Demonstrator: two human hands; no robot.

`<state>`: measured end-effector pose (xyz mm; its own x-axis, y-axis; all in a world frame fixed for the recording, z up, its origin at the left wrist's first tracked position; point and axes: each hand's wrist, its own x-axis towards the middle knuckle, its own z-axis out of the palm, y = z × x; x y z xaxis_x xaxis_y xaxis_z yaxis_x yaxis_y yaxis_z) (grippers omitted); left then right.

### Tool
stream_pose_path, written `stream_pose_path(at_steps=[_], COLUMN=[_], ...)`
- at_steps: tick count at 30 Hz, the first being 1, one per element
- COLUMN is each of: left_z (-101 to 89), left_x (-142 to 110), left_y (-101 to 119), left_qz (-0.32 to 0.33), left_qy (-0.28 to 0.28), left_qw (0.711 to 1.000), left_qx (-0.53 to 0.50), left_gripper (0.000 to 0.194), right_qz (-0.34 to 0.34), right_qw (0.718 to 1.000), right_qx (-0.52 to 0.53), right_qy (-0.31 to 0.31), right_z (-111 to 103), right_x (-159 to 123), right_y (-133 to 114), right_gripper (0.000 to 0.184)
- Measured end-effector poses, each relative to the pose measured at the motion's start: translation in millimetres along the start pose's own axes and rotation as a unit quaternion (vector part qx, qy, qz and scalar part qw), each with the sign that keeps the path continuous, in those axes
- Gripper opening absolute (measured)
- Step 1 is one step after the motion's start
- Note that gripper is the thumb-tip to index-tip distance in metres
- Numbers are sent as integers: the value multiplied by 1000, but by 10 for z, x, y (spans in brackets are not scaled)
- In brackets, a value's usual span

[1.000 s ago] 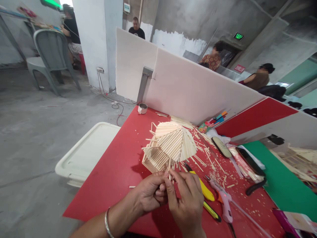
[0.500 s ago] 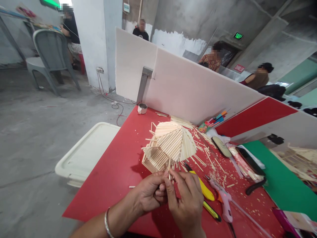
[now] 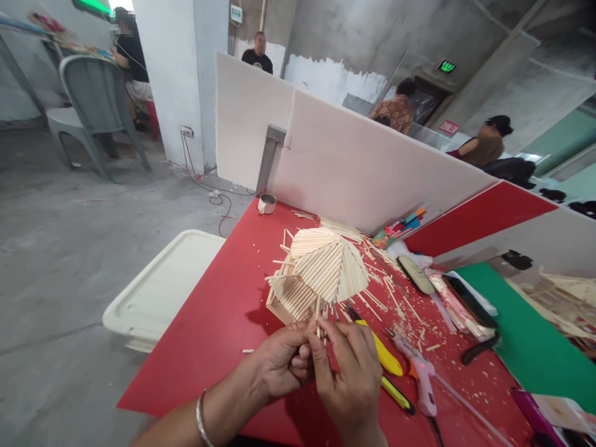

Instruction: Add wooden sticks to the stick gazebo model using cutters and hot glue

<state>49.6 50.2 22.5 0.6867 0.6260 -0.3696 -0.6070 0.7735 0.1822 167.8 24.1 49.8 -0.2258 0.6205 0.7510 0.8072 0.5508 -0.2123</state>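
In the middle of the red tabletop (image 3: 223, 298) stands a small model (image 3: 321, 270) made of thin wooden sticks, with a roof of slanted stick panels. At its near edge a short wooden stick (image 3: 318, 308) points up from between my fingertips. My right hand (image 3: 349, 366) pinches this stick between thumb and fingers. Closed against it from the left is my left hand (image 3: 285, 360), its fingertips touching the same stick and the right thumb. The exact contact is partly hidden by the fingers. Whether the stick touches the model, I cannot tell.
Right of my hands lie a yellow cutter (image 3: 388, 354), a yellow-green knife (image 3: 398, 395) and a pink glue gun (image 3: 423, 379). Loose sticks and shavings (image 3: 410, 310) surround the model. A metal cup (image 3: 267, 204) stands by the white partition (image 3: 363, 155); a white lidded bin (image 3: 162, 285) is left.
My hands, the stick and the model hold almost the same position. The view has shifted very slightly, and a person behind the partition has moved a little to the left.
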Motion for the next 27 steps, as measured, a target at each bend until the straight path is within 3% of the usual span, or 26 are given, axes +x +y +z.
stream_pose_path(at_steps=[27], left_z=[14], left_x=[-12], left_y=[1], left_qz=[1], left_qy=[1], left_qw=[1000], left_qx=[-5], left_gripper=[22], right_qz=[-4], right_qw=[1000], right_qx=[0], right_qy=[9], right_z=[-14], right_x=[10], right_y=[-5], right_gripper=[19])
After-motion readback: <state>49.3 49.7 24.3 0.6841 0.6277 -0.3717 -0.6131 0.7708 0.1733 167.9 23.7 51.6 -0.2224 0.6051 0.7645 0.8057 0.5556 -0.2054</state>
